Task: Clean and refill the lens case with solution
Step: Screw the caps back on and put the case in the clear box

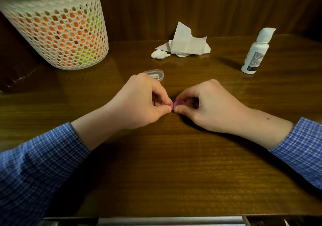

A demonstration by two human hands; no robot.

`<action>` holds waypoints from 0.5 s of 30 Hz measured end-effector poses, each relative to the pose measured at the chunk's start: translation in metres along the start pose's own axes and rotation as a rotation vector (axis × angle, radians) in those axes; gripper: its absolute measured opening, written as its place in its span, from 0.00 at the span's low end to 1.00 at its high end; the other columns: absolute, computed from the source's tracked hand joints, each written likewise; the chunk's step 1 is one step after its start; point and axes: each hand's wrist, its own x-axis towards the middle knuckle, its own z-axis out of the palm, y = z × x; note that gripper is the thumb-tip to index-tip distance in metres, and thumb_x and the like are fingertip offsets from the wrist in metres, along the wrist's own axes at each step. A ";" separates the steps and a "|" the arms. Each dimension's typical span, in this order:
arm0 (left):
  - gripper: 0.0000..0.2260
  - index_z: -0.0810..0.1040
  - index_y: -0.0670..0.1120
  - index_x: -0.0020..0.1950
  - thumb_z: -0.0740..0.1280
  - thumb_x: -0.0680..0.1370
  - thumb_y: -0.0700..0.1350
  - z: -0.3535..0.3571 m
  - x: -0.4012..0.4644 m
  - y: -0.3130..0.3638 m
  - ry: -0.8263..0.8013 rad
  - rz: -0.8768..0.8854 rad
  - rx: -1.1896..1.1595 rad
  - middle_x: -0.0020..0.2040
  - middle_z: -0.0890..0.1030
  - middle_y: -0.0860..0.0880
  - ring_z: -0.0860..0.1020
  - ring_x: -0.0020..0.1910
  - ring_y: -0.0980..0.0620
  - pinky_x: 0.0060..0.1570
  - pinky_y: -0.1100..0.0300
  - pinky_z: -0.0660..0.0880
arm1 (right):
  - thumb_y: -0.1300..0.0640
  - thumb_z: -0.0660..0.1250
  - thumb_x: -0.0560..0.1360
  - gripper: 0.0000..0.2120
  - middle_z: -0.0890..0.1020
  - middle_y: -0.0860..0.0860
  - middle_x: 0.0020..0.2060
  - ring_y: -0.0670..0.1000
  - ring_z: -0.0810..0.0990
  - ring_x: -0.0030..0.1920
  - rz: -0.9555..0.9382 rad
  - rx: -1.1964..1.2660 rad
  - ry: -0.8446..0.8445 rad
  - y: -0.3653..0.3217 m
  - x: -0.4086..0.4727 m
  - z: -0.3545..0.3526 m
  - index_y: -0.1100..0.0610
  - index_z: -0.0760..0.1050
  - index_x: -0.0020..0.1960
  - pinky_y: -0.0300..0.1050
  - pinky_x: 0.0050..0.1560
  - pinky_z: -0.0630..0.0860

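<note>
Dark brown wood grain runs across the table (174, 164) I am looking down on, glossy enough to catch soft reflections, and the same wood rises as a panelled wall behind it. Near the middle of the surface my left hand (139, 103) and right hand (205, 105) meet, fingers and thumbs curled and pinching a small pink lens case (174, 103) between them from either side; most of the case is hidden by my fingertips, so I cannot tell whether its caps are on. Blue checked sleeves (34, 164) cover both forearms. Just beyond the left hand lies a small clear plastic box (155, 74). Farther back sits crumpled white tissue paper (181, 45), and off to the right a white solution bottle (256, 51) stands upright, well apart from the hands. At the back left stands a white perforated basket (55, 34), with orange and yellow showing through its holes. A pale metal strip (156, 221) edges the table nearest me.
</note>
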 end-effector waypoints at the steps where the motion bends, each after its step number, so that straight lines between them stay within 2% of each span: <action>1: 0.04 0.89 0.52 0.48 0.78 0.74 0.46 0.000 -0.001 0.000 0.001 -0.005 -0.004 0.42 0.87 0.54 0.85 0.43 0.53 0.43 0.53 0.84 | 0.45 0.72 0.77 0.10 0.82 0.39 0.37 0.32 0.78 0.42 0.000 0.011 -0.005 0.001 0.000 0.000 0.47 0.86 0.55 0.25 0.39 0.71; 4: 0.04 0.89 0.53 0.47 0.78 0.74 0.46 -0.001 -0.003 0.000 -0.008 -0.005 -0.047 0.41 0.86 0.54 0.85 0.42 0.55 0.42 0.55 0.84 | 0.46 0.72 0.76 0.09 0.85 0.42 0.38 0.40 0.81 0.39 -0.012 0.091 -0.068 0.005 0.001 -0.005 0.46 0.85 0.55 0.35 0.36 0.75; 6: 0.04 0.88 0.53 0.46 0.79 0.73 0.46 -0.003 -0.002 0.000 -0.036 0.005 -0.067 0.41 0.86 0.55 0.85 0.42 0.55 0.42 0.55 0.84 | 0.45 0.72 0.76 0.11 0.87 0.45 0.41 0.45 0.83 0.39 -0.025 0.123 -0.097 0.008 0.001 -0.007 0.46 0.85 0.57 0.41 0.38 0.79; 11: 0.05 0.88 0.52 0.47 0.77 0.73 0.52 -0.013 -0.002 -0.002 -0.102 0.070 -0.126 0.46 0.86 0.54 0.84 0.46 0.53 0.43 0.52 0.84 | 0.44 0.73 0.76 0.16 0.84 0.42 0.36 0.43 0.81 0.34 -0.031 0.202 -0.094 0.012 0.001 -0.006 0.47 0.83 0.61 0.35 0.33 0.75; 13: 0.06 0.88 0.54 0.46 0.76 0.73 0.54 -0.016 -0.001 -0.006 -0.017 0.099 -0.152 0.47 0.84 0.55 0.84 0.47 0.54 0.43 0.57 0.83 | 0.44 0.72 0.76 0.17 0.84 0.43 0.37 0.44 0.81 0.35 -0.021 0.260 -0.045 0.012 -0.001 -0.008 0.47 0.82 0.62 0.35 0.35 0.76; 15: 0.04 0.87 0.54 0.47 0.75 0.74 0.50 -0.019 0.005 -0.016 0.216 0.063 -0.187 0.48 0.83 0.56 0.82 0.45 0.58 0.41 0.65 0.80 | 0.49 0.72 0.76 0.12 0.84 0.45 0.36 0.44 0.82 0.37 -0.009 0.330 0.105 0.012 0.000 -0.010 0.46 0.83 0.59 0.33 0.39 0.77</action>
